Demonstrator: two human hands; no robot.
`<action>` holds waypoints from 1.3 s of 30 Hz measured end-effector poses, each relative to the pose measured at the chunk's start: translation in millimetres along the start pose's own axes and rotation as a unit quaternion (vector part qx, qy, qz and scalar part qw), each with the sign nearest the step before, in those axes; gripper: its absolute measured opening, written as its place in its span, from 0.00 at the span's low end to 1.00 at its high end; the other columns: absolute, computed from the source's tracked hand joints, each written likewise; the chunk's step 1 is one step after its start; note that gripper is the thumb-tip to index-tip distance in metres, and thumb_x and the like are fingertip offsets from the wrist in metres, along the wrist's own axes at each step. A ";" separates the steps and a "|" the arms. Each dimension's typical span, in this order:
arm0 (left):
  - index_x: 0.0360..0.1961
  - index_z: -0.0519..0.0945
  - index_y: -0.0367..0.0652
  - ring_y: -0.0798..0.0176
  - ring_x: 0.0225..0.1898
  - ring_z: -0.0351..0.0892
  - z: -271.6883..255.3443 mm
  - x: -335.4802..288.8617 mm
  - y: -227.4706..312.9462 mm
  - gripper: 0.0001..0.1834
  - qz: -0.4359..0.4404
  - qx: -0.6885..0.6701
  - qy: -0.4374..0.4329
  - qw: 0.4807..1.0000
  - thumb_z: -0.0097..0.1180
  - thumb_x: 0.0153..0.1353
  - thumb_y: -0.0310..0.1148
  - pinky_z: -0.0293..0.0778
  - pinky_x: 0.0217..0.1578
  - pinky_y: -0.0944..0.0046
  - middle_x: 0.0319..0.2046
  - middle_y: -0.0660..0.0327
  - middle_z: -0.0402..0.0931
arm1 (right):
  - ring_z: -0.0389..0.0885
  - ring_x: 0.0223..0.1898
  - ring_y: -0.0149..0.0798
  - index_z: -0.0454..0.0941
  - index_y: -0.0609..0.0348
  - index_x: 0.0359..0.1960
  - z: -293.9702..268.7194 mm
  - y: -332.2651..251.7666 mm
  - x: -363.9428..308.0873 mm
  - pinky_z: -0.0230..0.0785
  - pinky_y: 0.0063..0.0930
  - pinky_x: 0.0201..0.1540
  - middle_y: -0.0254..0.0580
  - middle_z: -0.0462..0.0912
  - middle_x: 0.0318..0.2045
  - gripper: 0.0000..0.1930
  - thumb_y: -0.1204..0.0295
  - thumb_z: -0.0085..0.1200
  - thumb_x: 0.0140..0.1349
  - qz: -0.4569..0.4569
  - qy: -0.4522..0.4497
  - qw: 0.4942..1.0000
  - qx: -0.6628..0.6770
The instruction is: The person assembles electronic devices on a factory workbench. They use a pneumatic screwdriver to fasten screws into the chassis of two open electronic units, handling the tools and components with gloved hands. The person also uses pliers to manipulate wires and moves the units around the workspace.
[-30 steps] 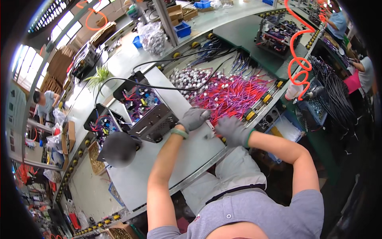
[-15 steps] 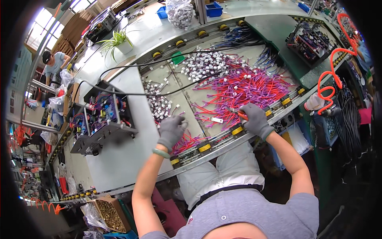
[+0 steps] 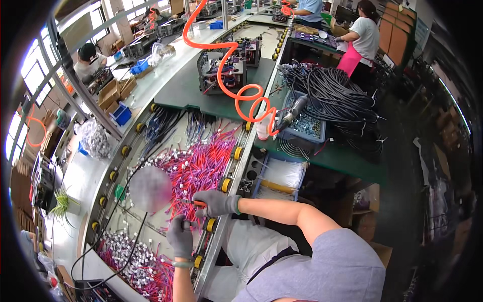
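My gloved right hand is closed around an orange-handled hand tool, its narrow tip pointing left over the wires. Just below it, my gloved left hand has its fingers curled together; what they hold, if anything, does not show. Both hands are close to the near rail of the line. Beyond them spreads a pile of red and purple wires with small white connectors. Another heap of white-connector wires lies to the left. A round blurred patch hides part of the surface between the two heaps.
A coiled orange air hose hangs by a power driver. Black cables lie beside a blue bin of small parts. Wired metal units stand on a green board. A black cord crosses the left heap. Other people work further off.
The view has swung to the right. My left hand has come across to just beside my right hand, which still grips the orange-handled tool.
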State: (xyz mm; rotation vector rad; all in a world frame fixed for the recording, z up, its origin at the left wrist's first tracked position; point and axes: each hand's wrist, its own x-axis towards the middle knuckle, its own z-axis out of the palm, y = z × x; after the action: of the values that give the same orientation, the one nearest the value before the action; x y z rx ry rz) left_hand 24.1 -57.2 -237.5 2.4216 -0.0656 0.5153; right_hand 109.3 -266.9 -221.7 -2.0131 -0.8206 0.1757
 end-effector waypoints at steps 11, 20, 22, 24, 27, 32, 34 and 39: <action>0.43 0.80 0.43 0.57 0.27 0.80 11.1 19.0 100.0 0.11 0.087 -0.139 0.032 0.986 0.60 0.58 0.23 0.74 0.29 0.58 0.28 0.57 0.79 | 0.72 0.31 0.30 0.74 0.57 0.37 -18.4 -31.0 -56.9 0.68 0.31 0.36 0.35 0.73 0.26 0.17 0.60 0.67 0.57 0.097 0.072 0.968 0.220; 0.48 0.78 0.43 0.51 0.38 0.80 34.5 18.0 168.2 0.17 0.181 -0.213 -0.068 0.958 0.63 0.56 0.28 0.76 0.37 0.56 0.43 0.52 0.78 | 0.69 0.29 0.26 0.73 0.60 0.38 -100.1 -46.8 -126.0 0.65 0.24 0.35 0.31 0.72 0.26 0.14 0.67 0.64 0.56 0.140 0.196 0.960 0.141; 0.49 0.77 0.42 0.49 0.42 0.80 38.5 15.0 162.0 0.20 0.165 -0.198 -0.111 0.960 0.63 0.54 0.28 0.76 0.41 0.56 0.48 0.51 0.76 | 0.67 0.29 0.27 0.73 0.61 0.37 -120.0 -35.5 -136.3 0.64 0.25 0.34 0.30 0.71 0.25 0.12 0.70 0.62 0.57 0.145 0.231 0.957 0.103; 0.49 0.77 0.42 0.48 0.43 0.80 39.9 14.3 158.9 0.20 0.137 -0.198 -0.132 0.962 0.63 0.54 0.28 0.77 0.41 0.55 0.47 0.51 0.76 | 0.66 0.28 0.28 0.72 0.61 0.35 -136.1 -1.9 -144.0 0.64 0.26 0.34 0.30 0.69 0.24 0.11 0.71 0.61 0.57 0.122 0.276 0.952 0.043; 0.50 0.77 0.42 0.46 0.44 0.79 50.9 13.3 131.8 0.21 0.129 -0.170 -0.136 0.967 0.63 0.53 0.28 0.77 0.42 0.54 0.47 0.51 0.76 | 0.68 0.26 0.26 0.72 0.59 0.34 -192.8 28.3 -146.3 0.67 0.26 0.32 0.29 0.70 0.25 0.08 0.73 0.60 0.58 0.171 0.357 0.892 0.218; 0.48 0.79 0.44 0.47 0.46 0.78 46.2 11.0 107.6 0.19 0.141 -0.006 -0.110 0.984 0.61 0.55 0.35 0.72 0.48 0.49 0.47 0.53 0.78 | 0.76 0.29 0.26 0.76 0.60 0.40 -203.3 10.7 -168.5 0.72 0.24 0.35 0.31 0.77 0.30 0.11 0.70 0.61 0.59 0.221 0.376 0.879 0.194; 0.48 0.79 0.44 0.47 0.47 0.77 42.7 0.5 95.7 0.19 0.137 0.033 -0.120 0.983 0.60 0.55 0.38 0.71 0.50 0.48 0.47 0.53 0.78 | 0.78 0.31 0.28 0.76 0.61 0.42 -190.2 20.5 -182.6 0.73 0.26 0.38 0.33 0.78 0.30 0.13 0.69 0.62 0.59 0.244 0.319 0.908 0.117; 0.45 0.81 0.43 0.47 0.47 0.76 41.8 -10.8 83.3 0.16 0.096 0.020 -0.140 0.985 0.58 0.59 0.40 0.70 0.48 0.50 0.45 0.54 0.79 | 0.82 0.38 0.50 0.78 0.58 0.42 -132.6 38.8 -188.3 0.73 0.37 0.44 0.49 0.83 0.36 0.13 0.71 0.57 0.53 0.240 0.162 0.948 -0.133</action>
State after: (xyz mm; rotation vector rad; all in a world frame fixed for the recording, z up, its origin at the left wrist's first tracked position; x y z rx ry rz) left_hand 14.1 -149.1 -221.8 2.5265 -0.4170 0.2578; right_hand 39.9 -489.8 -214.4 -2.3879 -0.1394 0.0058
